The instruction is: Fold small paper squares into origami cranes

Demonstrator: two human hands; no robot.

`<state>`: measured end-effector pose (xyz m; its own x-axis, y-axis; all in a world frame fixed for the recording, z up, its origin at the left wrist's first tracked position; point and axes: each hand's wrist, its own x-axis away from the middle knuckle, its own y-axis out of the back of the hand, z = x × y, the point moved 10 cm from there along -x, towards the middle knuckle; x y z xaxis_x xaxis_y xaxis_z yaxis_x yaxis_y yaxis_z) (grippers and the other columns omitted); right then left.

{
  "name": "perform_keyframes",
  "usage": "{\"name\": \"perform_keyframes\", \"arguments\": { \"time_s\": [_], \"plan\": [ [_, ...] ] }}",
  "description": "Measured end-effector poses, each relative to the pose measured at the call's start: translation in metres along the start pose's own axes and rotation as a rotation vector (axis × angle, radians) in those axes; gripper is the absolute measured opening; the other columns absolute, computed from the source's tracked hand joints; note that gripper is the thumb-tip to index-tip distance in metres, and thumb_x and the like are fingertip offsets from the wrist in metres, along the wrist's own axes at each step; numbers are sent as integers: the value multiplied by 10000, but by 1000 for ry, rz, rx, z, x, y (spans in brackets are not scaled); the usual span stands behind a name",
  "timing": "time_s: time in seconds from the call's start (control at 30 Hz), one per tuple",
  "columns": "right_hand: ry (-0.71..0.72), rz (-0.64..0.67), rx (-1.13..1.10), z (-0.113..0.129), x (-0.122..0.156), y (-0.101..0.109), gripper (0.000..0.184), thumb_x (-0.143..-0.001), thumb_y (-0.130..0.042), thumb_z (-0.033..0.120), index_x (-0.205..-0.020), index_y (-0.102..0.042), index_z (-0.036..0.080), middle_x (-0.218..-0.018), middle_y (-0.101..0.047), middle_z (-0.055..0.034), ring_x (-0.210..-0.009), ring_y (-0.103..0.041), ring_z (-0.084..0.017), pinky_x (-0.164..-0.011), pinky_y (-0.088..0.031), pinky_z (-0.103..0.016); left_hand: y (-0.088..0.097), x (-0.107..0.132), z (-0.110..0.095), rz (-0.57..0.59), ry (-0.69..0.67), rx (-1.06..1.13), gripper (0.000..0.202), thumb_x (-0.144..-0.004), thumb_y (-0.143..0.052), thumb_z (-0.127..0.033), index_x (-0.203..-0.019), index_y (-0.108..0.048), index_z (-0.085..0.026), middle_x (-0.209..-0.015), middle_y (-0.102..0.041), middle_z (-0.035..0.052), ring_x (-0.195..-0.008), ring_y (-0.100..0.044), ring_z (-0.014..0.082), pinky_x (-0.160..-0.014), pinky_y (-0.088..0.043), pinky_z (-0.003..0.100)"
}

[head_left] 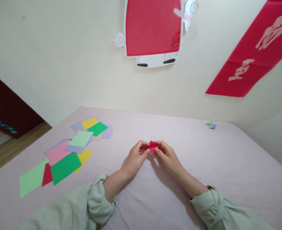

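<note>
Between my two hands is a small folded piece of red paper (152, 146), held just above the covered table. My left hand (137, 156) pinches its left side with thumb and fingers. On the other side my right hand (167, 155) grips the right edge, thumb in front and fingers behind. A pointed flap stands up at the top of the fold. The fingertips behind the paper are partly hidden.
Loose coloured paper sheets lie spread at the left, among them a green sheet (66, 167) and a pink sheet (58, 152). Two small folded paper pieces, one green (210, 123) and one purple (213, 126), rest at the back right. A wall (95, 80) rises behind the table (227, 166).
</note>
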<state>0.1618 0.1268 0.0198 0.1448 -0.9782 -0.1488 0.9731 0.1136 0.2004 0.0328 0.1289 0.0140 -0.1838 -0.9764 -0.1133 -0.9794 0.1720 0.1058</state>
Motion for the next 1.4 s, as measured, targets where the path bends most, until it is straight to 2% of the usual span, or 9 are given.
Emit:
{"name": "perform_keyframes", "arguments": {
  "time_s": [0.1, 0.2, 0.3, 0.53, 0.73, 0.83, 1.0, 1.4],
  "plan": [
    [41, 38, -41, 4, 1, -5, 264, -839, -517, 245, -1088, -585, 185, -1013, -654, -63, -909, -602, -181, -811, -472, -321, 3, 0, 0, -37, 19, 2, 133, -798, -585, -237, -915, -583, -174, -892, -644, 20, -809, -591, 143, -751, -452, 254],
    [24, -3, -2, 2, 2, -2, 320, -844, -506, 241, -1158, -543, 190, -916, -645, -43, -801, -590, -170, -733, -473, -308, 4, 1, -2, -52, 29, 23, 144, -770, -604, -225, -903, -579, -176, -879, -641, 18, -780, -584, 137, -732, -449, 248],
    [36, -15, 37, 3, 4, -1, 344, -860, -485, 234, -1200, -513, 189, -892, -627, -35, -785, -581, -167, -722, -462, -303, 2, 1, -1, -35, 25, 15, 143, -762, -623, -247, -880, -585, -175, -865, -636, 21, -781, -582, 143, -739, -456, 256],
    [77, 2, 96, 5, 5, -4, 346, -868, -458, 211, -1209, -515, 201, -876, -592, -19, -770, -563, -157, -713, -446, -288, 11, 0, 3, -113, 8, -12, 117, -771, -627, -285, -794, -587, -178, -873, -600, 14, -803, -594, 139, -750, -469, 251],
    [40, -30, 84, 6, 4, 2, 343, -859, -457, 215, -1195, -519, 175, -766, -527, 7, -678, -512, -148, -639, -415, -272, 15, 0, 18, -163, 163, 146, 191, -769, -636, -336, -780, -527, -179, -695, -582, -29, -621, -548, 103, -570, -397, 202],
    [48, -21, 96, 6, 4, 2, 330, -862, -457, 211, -1181, -535, 181, -798, -559, -5, -702, -521, -154, -660, -419, -281, 15, 0, 25, -172, 208, 214, 222, -763, -647, -357, -793, -519, -178, -709, -626, -16, -607, -568, 100, -564, -392, 200],
    [80, -20, 85, 5, 3, 2, 265, -862, -469, 198, -1104, -576, 188, -986, -633, -46, -840, -575, -169, -759, -450, -301, 12, 0, 29, -148, 227, 274, 237, -770, -647, -364, -810, -514, -173, -709, -658, 5, -622, -587, 105, -572, -399, 198],
    [174, -92, 236, 17, 6, 9, 261, -883, -503, 201, -1126, -595, 220, -1049, -628, -65, -936, -592, -197, -803, -489, -349, 9, 0, 28, -125, 226, 265, 212, -758, -658, -335, -829, -540, -174, -729, -673, 3, -577, -562, 86, -520, -375, 181]
  ]
}}
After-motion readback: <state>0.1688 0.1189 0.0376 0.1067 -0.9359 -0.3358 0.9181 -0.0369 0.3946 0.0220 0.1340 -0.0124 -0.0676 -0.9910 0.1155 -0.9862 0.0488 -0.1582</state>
